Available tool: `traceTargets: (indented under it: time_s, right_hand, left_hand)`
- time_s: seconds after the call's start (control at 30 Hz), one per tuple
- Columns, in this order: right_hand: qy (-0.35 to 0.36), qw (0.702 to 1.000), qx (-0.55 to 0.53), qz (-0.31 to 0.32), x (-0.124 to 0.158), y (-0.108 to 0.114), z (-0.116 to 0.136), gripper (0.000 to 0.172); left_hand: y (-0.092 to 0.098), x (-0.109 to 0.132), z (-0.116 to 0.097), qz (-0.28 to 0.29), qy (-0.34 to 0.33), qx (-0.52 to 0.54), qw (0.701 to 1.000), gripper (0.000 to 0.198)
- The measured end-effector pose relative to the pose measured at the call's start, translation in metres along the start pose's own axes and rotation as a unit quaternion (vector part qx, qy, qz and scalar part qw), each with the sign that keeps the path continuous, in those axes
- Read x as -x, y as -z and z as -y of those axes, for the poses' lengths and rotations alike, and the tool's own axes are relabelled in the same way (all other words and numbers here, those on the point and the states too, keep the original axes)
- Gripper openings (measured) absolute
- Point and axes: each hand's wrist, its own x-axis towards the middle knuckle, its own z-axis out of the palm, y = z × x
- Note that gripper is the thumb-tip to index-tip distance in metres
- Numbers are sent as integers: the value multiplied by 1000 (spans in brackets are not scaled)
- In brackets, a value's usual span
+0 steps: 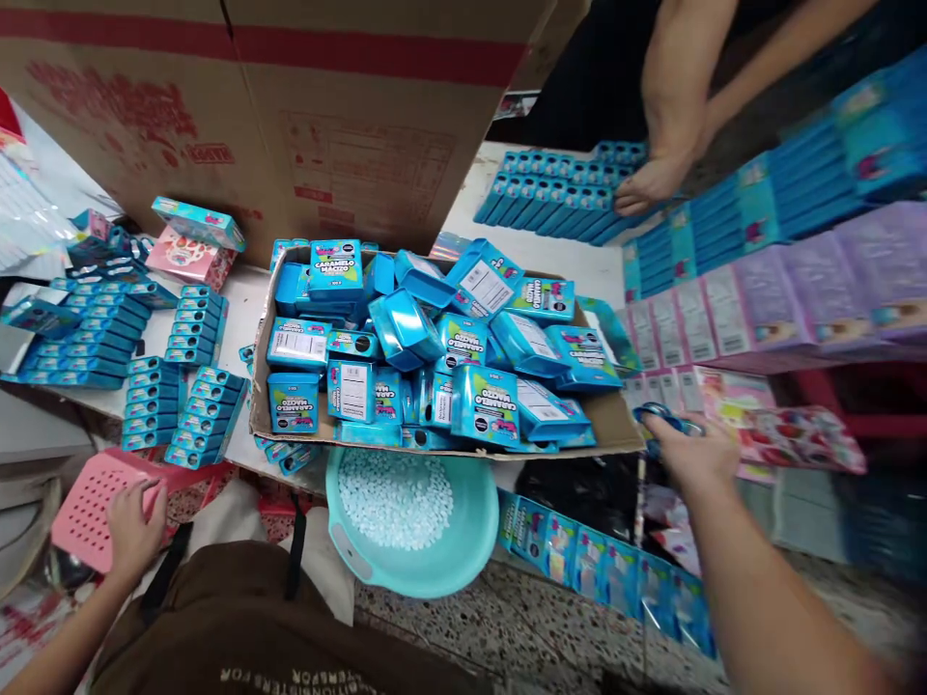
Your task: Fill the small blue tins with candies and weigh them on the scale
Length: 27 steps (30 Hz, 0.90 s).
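My right hand [699,454] is closed around a small glossy dark-blue object [667,419] at the right end of an open cardboard tray [579,446]; its kind is unclear. The tray is heaped with blue candy boxes [485,401] lettered "Caramelo Macizo", lying at many angles. My left hand [136,521] is low on the left, fingers apart, beside or against a pink perforated plastic piece [91,507]. Just below the tray, a turquoise basin [463,550] contains many small white-blue candies [398,497].
A large cardboard carton [362,125] stands behind the tray. Stacked blue boxes [79,333] fill the left side. Another person's hand [656,183] touches rows of blue boxes [557,193] at the upper right. Purple boxes [782,280] line the right; a blue strip of packs [608,569] hangs below.
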Motion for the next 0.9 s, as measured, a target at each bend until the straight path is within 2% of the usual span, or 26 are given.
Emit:
traceTargets:
  time_s: [0.13,0.27,0.33,0.4,0.5,0.57,0.63,0.73,0.8,0.83,0.9]
  right_hand:
    - [-93,984,-145,-40,25,9,16,27]
    - [-150,930,-329,-57,63,38,52,24]
    - [-154,908,-390,-24,95,59,67,22]
    - [-130,887,-442,43,140,76,78,15]
    - [-116,858,-470,171,236,84,86,13]
    - [-136,848,-452,240,313,71,91,22]
    - [-147,834,-436,304,393,43,99,29]
    - [-195,809,-403,381,503,-20,115,34]
    - [-224,788,-376,434,563,-64,128,35]
    - [-232,787,-361,443,587,-84,135,37]
    - [-225,794,-329,460,625,-118,148,39]
  left_hand:
    - [-9,-18,-4,-4,-64,60,996,33]
    - [-8,-31,-2,-2,-57,114,992,32]
    - [-11,-39,3,0,-44,146,988,32]
    - [-14,-52,10,4,-43,181,983,32]
    - [-17,-79,23,29,-56,235,970,32]
    - [-14,-99,30,70,-68,283,954,32]
    - [-9,-117,33,148,-73,349,922,33]
    - [4,-132,28,311,-72,452,833,31]
    - [11,-134,23,393,-76,505,764,30]
    - [14,-134,21,420,-77,525,736,32]
    - [16,-134,21,437,-73,552,706,37]
